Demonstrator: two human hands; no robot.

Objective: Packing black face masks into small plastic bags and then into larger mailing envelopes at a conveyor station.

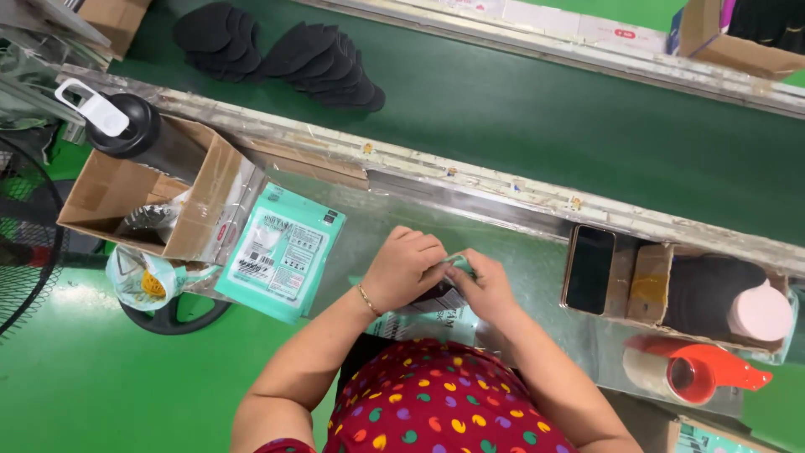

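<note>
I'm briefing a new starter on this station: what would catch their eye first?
Both hands, left hand and right hand, meet at centre over a teal plastic packet on the metal bench. Black fabric pieces lie fanned on the green belt at upper left; a red tape dispenser sits lower right.

Bright, even light falls from overhead, so my hands point(444, 277) throw only faint, soft shadows on the metal worktop point(520, 268) beneath them. That worktop shows dull streaky glare to the right of my hands. The green belt point(537, 109) beyond them looks flat and evenly lit. Edges bend outward from wide-angle distortion; my fingers are slightly blurred.
</note>
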